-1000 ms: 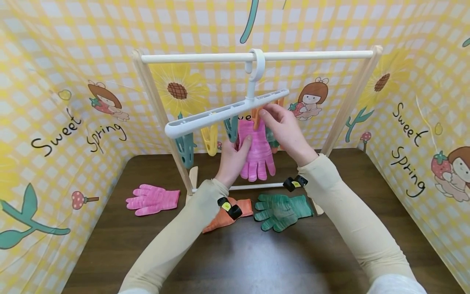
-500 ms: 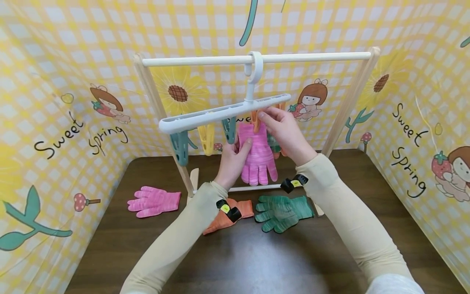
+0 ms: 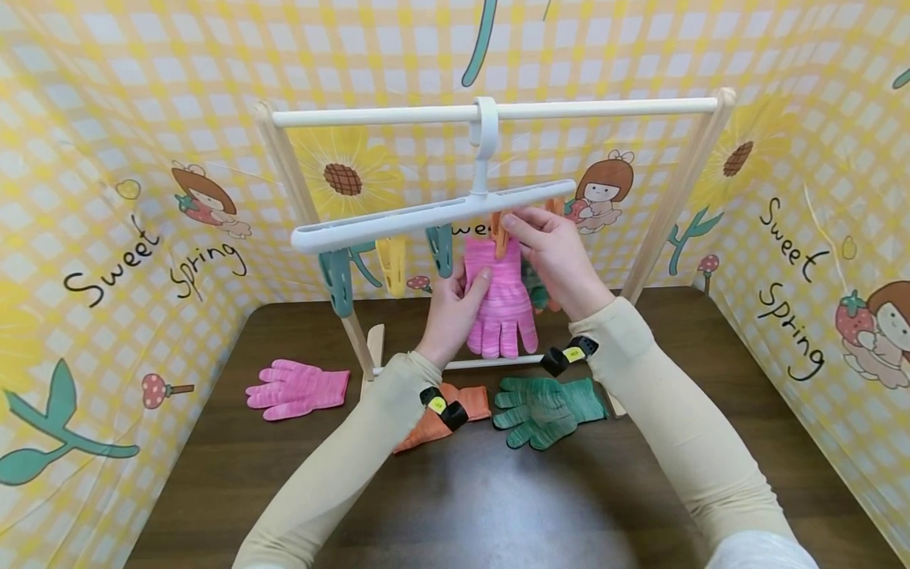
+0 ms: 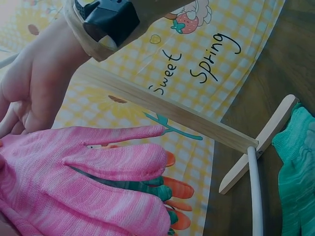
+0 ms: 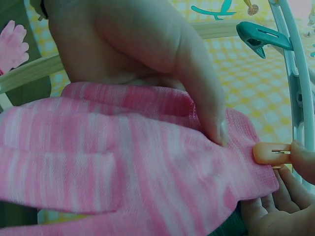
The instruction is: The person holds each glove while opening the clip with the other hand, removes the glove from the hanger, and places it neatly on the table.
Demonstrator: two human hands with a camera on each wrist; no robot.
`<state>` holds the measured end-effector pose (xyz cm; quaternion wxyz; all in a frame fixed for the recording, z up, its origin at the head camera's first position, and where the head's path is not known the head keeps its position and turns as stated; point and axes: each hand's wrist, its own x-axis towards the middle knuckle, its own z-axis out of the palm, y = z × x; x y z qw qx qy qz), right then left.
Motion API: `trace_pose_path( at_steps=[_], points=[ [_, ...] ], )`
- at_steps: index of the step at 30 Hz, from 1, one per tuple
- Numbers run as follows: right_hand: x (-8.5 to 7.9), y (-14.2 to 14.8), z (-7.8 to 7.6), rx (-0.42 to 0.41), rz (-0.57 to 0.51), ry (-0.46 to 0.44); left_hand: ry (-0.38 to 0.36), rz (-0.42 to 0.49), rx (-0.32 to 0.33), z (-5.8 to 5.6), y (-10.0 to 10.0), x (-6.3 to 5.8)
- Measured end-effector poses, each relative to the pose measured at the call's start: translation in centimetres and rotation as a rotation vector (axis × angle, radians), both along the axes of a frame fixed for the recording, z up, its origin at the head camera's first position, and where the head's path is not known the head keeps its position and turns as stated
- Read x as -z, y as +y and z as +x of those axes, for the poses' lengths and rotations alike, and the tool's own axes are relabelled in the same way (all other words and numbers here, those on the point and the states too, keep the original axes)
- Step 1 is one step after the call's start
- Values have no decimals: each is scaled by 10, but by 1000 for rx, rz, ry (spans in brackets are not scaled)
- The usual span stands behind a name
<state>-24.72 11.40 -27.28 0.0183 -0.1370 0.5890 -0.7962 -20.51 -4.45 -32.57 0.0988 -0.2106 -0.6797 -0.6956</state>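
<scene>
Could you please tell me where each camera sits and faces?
Head: on the head, facing forward and down at the hanger and held glove; sleeves, left hand and right hand show.
Left wrist: on the left wrist, facing across the held glove to a stand leg; right hand and a little of left hand show.
Right wrist: on the right wrist, facing the held glove and orange clip; both hands show.
The wrist views share the held glove.

The left hand [image 5: 138,44] holds a pink-striped knit glove [image 5: 123,157], its grip showing the thumb laid near the cuff. An orange clothespin [image 5: 268,153] sits on the cuff's edge, pinched by the right hand [image 5: 283,206]. A teal clothespin [image 5: 263,37] is fixed to the pale hanger [image 5: 298,73], before yellow checked cloth [image 5: 256,93]. Another pink glove [image 5: 12,46] shows at the left edge.
</scene>
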Motion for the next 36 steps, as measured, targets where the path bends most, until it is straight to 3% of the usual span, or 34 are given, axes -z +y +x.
trace_pose_path(
  at_steps=[14, 22, 36],
  points=[
    [0, -3, 3, 52, -43, -27, 5, -31, -16, 2, 0, 1],
    [0, -4, 4, 68, -68, -36, 79, -91, -52, 2, -1, 7],
    [0, -3, 3, 87, -38, -38, 44, -161, -98, 9, -7, 16]
  ],
)
